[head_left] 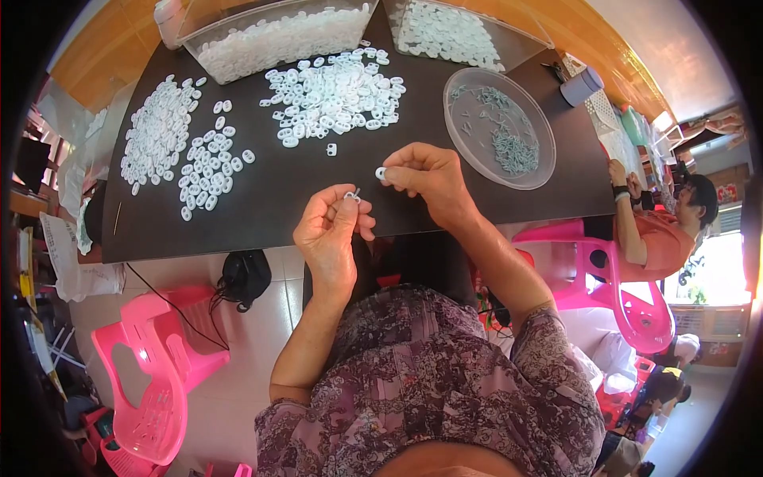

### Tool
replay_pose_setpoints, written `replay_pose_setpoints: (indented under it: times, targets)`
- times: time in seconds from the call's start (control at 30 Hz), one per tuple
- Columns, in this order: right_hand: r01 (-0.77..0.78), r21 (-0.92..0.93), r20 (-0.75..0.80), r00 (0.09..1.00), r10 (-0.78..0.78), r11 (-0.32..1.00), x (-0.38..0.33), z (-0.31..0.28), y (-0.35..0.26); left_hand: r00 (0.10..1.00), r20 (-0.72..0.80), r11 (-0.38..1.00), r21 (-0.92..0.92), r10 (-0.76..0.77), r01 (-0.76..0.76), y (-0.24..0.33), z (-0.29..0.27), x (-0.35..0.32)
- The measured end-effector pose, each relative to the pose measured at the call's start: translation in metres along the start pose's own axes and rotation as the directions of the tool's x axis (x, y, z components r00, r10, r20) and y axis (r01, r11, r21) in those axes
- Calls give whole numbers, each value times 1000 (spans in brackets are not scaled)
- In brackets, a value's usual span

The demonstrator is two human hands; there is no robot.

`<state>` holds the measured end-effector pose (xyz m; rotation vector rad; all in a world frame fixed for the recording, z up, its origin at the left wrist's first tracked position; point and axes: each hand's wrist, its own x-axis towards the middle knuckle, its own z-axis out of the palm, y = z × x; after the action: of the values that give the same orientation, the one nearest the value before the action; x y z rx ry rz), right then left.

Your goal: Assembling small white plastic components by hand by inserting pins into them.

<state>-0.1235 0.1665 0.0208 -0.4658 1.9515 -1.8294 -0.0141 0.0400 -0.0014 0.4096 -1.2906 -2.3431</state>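
Over the near edge of the dark table [262,215], my left hand [330,230] pinches a small white plastic piece [350,195], with a thin grey pin [358,191] sticking up beside it. To its right, my right hand [433,179] grips a white oval plastic piece with a hole [381,173] between thumb and forefinger. The two pieces are apart. Beyond my hands lie a heap of white plastic pieces [338,95] and one loose white piece [331,149]. Small grey-green pins [515,151] lie in a round clear tray [550,168] on the right.
Two clear bins [213,70] [520,49] of white pieces stand at the back. More white pieces [159,131] and white ovals [208,171] lie on the left. A grey cup [582,86] stands far right, near a seated person [664,230]. Pink chairs [151,381] flank me.
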Motion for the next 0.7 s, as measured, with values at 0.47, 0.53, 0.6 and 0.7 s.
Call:
replay_pose_setpoints:
  times: [0.47, 0.53, 0.6, 0.7]
  targets:
    - [-93, 202, 30, 996, 88, 975, -8, 17, -8, 1000, 24, 1000, 19, -15, 15, 3, 7, -6]
    - [-95, 204, 39, 995, 88, 974, -9, 18, -7, 1000, 21, 1000, 14, -13, 13, 3, 7, -7]
    - [-87, 193, 42, 996, 81, 977, -9, 18, -7, 1000, 21, 1000, 16, -15, 15, 3, 6, -7]
    - [-79, 191, 51, 996, 71, 978, -9, 20, -6, 1000, 16, 1000, 18, -16, 15, 2, 5, -6]
